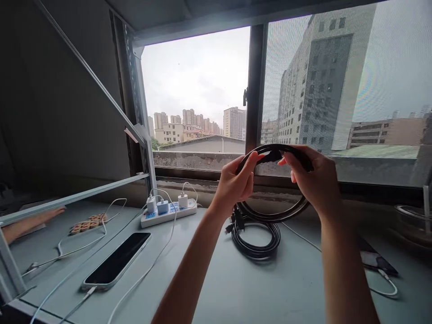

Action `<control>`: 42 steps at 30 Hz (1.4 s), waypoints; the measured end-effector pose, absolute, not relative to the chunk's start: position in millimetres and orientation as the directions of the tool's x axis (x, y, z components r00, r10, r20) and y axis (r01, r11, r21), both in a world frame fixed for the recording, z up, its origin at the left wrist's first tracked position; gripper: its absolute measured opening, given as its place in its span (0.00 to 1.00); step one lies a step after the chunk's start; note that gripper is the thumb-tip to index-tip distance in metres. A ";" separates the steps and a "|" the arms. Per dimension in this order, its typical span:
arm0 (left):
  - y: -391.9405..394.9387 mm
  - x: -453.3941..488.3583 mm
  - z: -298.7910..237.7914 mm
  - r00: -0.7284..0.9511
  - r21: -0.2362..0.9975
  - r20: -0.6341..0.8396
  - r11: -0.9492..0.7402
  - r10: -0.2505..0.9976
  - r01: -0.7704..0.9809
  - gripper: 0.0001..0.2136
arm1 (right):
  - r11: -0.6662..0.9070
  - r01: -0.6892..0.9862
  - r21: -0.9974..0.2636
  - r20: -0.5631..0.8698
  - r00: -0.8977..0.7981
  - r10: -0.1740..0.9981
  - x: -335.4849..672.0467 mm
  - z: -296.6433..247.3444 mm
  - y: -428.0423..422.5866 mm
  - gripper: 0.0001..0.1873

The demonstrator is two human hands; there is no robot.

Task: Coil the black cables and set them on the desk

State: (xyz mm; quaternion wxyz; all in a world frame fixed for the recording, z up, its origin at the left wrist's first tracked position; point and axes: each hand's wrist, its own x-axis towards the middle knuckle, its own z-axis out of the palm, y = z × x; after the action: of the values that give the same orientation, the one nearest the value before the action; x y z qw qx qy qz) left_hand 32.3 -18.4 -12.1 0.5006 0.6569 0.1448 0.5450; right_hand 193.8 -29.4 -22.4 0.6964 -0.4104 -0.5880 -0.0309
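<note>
A coiled black cable point(266, 218) hangs in a loop between my two hands, raised above the table. My left hand point(239, 177) is closed round the left side of the coil, thumb on top. My right hand point(308, 173) grips the upper right side, its thumb and fingers bent round the strands. Between the hands a dark connector point(272, 156) shows at the top of the loop. Below, on the table, lies a second coiled black cable point(258, 256), with connector ends at its left. The held loop partly overlaps it in view.
A phone point(118, 261) on a charging lead lies left, before a white power strip point(168, 213) with several plugs. Another dark device point(376, 258) with a white lead lies right. Beyond a metal frame point(77, 194), another person's hand point(40, 220) reaches in. A window stands behind.
</note>
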 end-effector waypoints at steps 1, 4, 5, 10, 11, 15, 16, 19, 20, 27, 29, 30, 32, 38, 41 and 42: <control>-18.6 32.3 -11.9 0.364 0.817 0.570 -0.461 0.737 -0.346 0.15 | 0.677 0.511 -0.530 0.847 0.292 0.444 194.4 -22.4 -29.3 0.13; -19.3 31.4 -11.6 0.366 0.830 0.554 -0.459 0.748 -0.318 0.17 | 0.707 0.478 -0.522 0.852 0.246 0.463 196.6 -22.7 -30.1 0.12; -19.5 30.8 -11.5 0.370 0.835 0.546 -0.454 0.751 -0.311 0.17 | 0.711 0.465 -0.527 0.848 0.237 0.474 197.3 -22.8 -31.1 0.11; -20.0 27.1 -11.3 0.417 0.854 0.518 -0.423 0.746 -0.304 0.17 | 0.717 0.334 -0.612 0.790 0.209 0.576 200.8 -22.3 -40.7 0.13; -20.1 27.0 -11.2 0.430 0.857 0.513 -0.416 0.743 -0.304 0.17 | 0.712 0.306 -0.632 0.774 0.206 0.599 201.5 -21.9 -42.8 0.14; -19.9 30.4 -12.2 0.440 0.880 0.472 -0.381 0.764 -0.283 0.15 | 0.636 0.238 -0.734 0.679 0.267 0.684 203.0 -20.1 -47.6 0.19; -19.0 31.8 -13.0 0.442 0.894 0.446 -0.365 0.778 -0.260 0.16 | 0.607 0.229 -0.761 0.649 0.293 0.702 202.9 -19.8 -47.9 0.20; -12.3 34.3 -16.5 0.472 0.944 0.328 -0.297 0.819 -0.142 0.21 | 0.535 0.281 -0.796 0.605 0.358 0.712 200.8 -19.8 -48.0 0.21; -9.1 34.1 -17.7 0.487 0.956 0.291 -0.273 0.823 -0.109 0.23 | 0.522 0.320 -0.791 0.612 0.372 0.698 199.7 -19.9 -48.2 0.21; 1.2 22.1 -13.2 0.633 0.970 0.239 -0.148 0.737 -0.194 0.25 | 0.560 0.256 -0.788 0.614 0.263 0.744 193.2 -18.5 -49.4 0.25; -2.1 19.5 -9.2 0.648 0.964 0.248 -0.118 0.720 -0.238 0.25 | 0.555 0.240 -0.796 0.603 0.244 0.759 192.1 -18.7 -47.2 0.25; -3.6 18.6 -7.6 0.646 0.961 0.253 -0.109 0.720 -0.255 0.24 | 0.553 0.252 -0.794 0.606 0.245 0.757 191.3 -19.1 -45.6 0.25; -4.1 17.4 -6.0 0.614 0.957 0.263 -0.118 0.744 -0.266 0.23 | 0.577 0.316 -0.753 0.654 0.259 0.711 188.8 -20.4 -41.6 0.23; 8.4 13.2 -9.1 0.435 0.938 0.347 -0.292 0.831 -0.188 0.21 | 0.749 0.519 -0.411 0.891 0.054 0.451 179.8 -22.2 -33.7 0.21; 9.2 15.9 -10.7 0.399 0.925 0.380 -0.342 0.834 -0.166 0.19 | 0.769 0.550 -0.327 0.908 -0.042 0.416 179.0 -20.7 -33.2 0.16; 8.4 18.0 -11.5 0.402 0.925 0.380 -0.348 0.833 -0.153 0.19 | 0.749 0.578 -0.323 0.908 -0.035 0.418 179.7 -20.3 -33.0 0.13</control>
State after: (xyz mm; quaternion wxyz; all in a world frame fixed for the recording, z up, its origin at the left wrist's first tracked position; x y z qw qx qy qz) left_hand 18.0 8.4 -11.5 0.5103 0.6636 0.2560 0.4834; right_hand 179.7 -33.0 -20.3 0.6012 -0.3478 -0.7164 -0.0666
